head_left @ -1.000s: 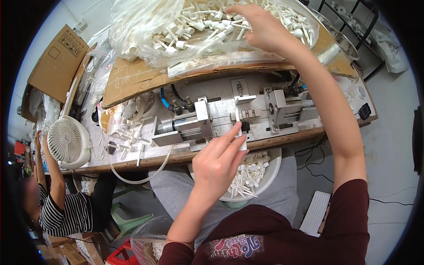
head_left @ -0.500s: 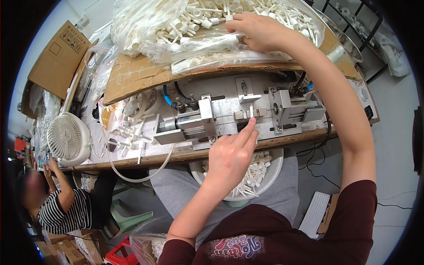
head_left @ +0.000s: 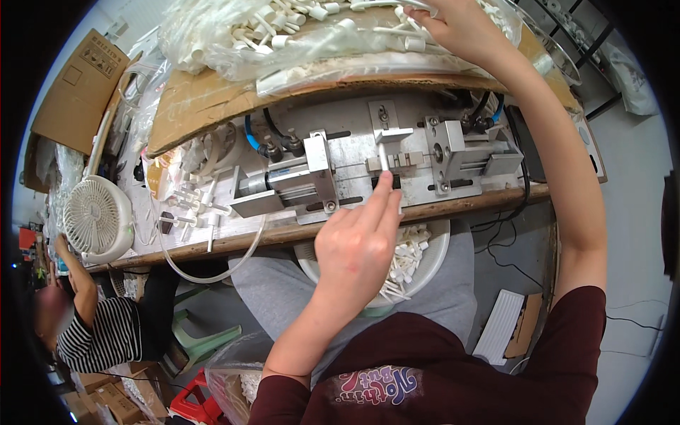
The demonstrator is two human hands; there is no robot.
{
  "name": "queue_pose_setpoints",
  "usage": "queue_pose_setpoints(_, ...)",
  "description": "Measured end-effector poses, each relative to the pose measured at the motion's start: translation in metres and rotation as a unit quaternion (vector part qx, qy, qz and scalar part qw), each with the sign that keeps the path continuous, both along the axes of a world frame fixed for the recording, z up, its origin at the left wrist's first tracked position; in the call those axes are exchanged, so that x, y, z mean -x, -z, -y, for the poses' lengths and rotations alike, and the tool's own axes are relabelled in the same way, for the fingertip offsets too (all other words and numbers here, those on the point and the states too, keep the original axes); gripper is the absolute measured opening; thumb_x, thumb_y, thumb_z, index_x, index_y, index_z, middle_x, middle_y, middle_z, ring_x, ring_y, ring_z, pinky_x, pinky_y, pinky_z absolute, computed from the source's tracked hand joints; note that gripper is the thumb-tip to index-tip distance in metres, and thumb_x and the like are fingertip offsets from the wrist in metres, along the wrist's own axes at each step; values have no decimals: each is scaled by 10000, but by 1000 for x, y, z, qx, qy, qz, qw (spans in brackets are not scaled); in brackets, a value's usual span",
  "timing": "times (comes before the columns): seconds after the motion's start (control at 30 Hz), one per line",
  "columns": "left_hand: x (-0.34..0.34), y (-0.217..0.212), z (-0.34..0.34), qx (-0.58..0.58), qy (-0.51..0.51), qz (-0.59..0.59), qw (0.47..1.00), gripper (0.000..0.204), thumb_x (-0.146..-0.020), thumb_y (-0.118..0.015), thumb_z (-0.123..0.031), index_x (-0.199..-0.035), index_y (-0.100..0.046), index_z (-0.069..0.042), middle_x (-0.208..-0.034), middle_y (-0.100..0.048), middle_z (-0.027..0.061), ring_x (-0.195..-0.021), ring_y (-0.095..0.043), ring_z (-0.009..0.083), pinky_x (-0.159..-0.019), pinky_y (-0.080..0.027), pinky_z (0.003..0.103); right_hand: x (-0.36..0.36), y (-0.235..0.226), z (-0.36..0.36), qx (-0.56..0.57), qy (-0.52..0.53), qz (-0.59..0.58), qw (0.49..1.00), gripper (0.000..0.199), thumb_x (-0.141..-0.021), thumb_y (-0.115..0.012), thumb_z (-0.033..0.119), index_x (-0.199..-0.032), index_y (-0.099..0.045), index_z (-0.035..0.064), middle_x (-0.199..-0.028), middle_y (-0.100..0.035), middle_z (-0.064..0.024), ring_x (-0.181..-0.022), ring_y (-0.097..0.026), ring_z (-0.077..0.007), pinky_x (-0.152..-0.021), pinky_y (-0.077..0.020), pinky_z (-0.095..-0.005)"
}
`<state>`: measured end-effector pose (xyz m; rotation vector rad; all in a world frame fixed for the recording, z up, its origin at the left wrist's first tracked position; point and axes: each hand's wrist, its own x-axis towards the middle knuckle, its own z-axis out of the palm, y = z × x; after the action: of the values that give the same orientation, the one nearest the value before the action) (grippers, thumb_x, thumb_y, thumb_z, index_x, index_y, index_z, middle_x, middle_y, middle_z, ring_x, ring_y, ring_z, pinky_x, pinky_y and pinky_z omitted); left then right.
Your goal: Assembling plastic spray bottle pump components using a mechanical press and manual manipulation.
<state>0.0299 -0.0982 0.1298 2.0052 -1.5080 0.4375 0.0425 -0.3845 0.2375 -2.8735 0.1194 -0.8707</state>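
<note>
On the person's lap sits a white bowl (head_left: 433, 263) of small white plastic parts, just under the left hand (head_left: 358, 248), whose extended fingers touch a white piece (head_left: 385, 157) standing in the metal fixture (head_left: 368, 166). Farther back, the right hand (head_left: 464, 28) reaches into a clear plastic bag (head_left: 234, 35) heaped with white parts; its fingers seem curled over some, though the grip is unclear.
</note>
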Motion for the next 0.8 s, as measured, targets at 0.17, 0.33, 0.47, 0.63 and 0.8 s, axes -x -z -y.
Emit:
queue_pose_setpoints(0.17,-4,9,2,-19,29,-3,999,247,-753,-782,-108,-985,-735,-38,-1137,-722,67,-598,-618,183,-581,-484,290,17,13,-1,-31,30,110,993,284,-893,-619,68,-1154,-620,-46,-986,-668,-258,-985,-644,-410,-846,-498,-420)
queue_pose_setpoints(0.33,-10,7,8,-28,4,-10,1000,273,-722,-796,-122,-987,-745,-76,-1160,-720,20,-576,-606,189,-578,-492,288,31,6,-23,-286,65,150,944,272,-990,-599,183,-1159,-643,-26,-861,-669,-52,-756,-634,-79,-607,-473,-230)
queue_pose_setpoints(0.47,-10,9,9,-26,8,-29,999,287,-712,-803,-129,-990,-746,-81,-1169,-717,16,-565,-603,195,-575,-499,291,43,16,-14,-371,46,206,904,304,-979,-608,178,-1214,-613,-14,-950,-688,-73,-771,-646,-111,-630,-489,-238)
queue_pose_setpoints(0.63,-10,6,9,-33,7,-39,999,288,-709,-804,-130,-988,-748,-82,-1166,-718,18,-554,-603,201,-570,-503,292,68,30,-30,-451,11,204,869,303,-1007,-558,183,-1267,-590,30,-1155,-690,-127,-794,-639,-132,-691,-523,-279)
queue_pose_setpoints(0.8,-10,6,9,-39,1,-37,999,282,-710,-802,-127,-983,-749,-82,-1162,-720,18,-551,-607,204,-564,-504,296,91,45,-81,-537,-23,282,795,297,-1032,-530,190,-1189,-587,-56,-1100,-689,-202,-738,-661,-147,-567,-510,-225)
